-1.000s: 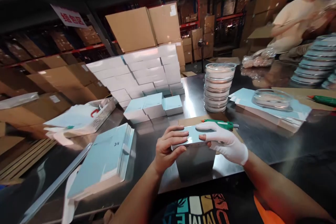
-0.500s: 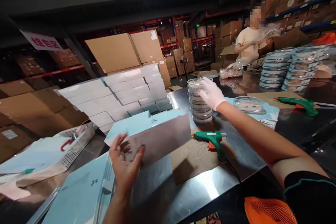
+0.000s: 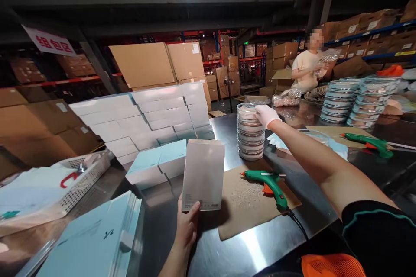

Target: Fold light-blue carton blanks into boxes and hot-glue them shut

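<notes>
My left hand [image 3: 187,225] grips the bottom edge of a pale grey box [image 3: 203,174] and holds it upright above the steel table [image 3: 247,246]. My right hand [image 3: 266,114], in a white glove, reaches forward and rests on the top dish of a stack of clear lidded dishes [image 3: 250,136]. A green glue gun [image 3: 268,181] lies on a brown cardboard sheet [image 3: 240,203] between the box and the stack.
A wall of white boxes [image 3: 143,117] stands behind light blue boxes [image 3: 156,164]. Flat blue sheets [image 3: 94,242] lie at lower left beside a white basket [image 3: 81,175]. Another person [image 3: 307,67] works at the far right near more dish stacks [image 3: 357,101] and a second glue gun [image 3: 368,143].
The box went from both hands to my left hand alone and turned from lying flat to standing upright. My right hand let go, reached forward and settled on the dish stack.
</notes>
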`<state>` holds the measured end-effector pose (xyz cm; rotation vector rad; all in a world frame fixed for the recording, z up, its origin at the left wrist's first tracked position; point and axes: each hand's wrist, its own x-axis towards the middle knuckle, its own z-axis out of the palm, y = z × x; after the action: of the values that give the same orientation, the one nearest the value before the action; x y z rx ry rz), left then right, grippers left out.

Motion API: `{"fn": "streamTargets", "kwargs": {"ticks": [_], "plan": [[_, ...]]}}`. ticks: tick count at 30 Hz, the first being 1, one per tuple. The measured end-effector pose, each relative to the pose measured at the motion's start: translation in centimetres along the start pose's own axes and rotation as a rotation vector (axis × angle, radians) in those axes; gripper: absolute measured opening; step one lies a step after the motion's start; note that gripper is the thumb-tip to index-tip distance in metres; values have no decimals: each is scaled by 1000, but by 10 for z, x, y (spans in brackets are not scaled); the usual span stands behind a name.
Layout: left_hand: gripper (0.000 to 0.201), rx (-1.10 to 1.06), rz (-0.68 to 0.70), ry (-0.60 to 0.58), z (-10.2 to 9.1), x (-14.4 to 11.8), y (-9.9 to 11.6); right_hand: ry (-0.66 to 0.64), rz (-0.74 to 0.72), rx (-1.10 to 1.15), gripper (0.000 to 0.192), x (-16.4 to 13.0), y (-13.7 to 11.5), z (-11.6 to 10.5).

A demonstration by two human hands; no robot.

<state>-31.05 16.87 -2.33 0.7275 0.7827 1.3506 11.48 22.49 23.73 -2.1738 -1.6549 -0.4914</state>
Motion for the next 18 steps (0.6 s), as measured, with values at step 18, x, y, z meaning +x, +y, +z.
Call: {"fn": "streamTargets", "kwargs": {"ticks": [18], "plan": [[104, 170, 84, -55, 10, -11, -1, -35, -497, 442, 38, -131, -84, -123]]}}
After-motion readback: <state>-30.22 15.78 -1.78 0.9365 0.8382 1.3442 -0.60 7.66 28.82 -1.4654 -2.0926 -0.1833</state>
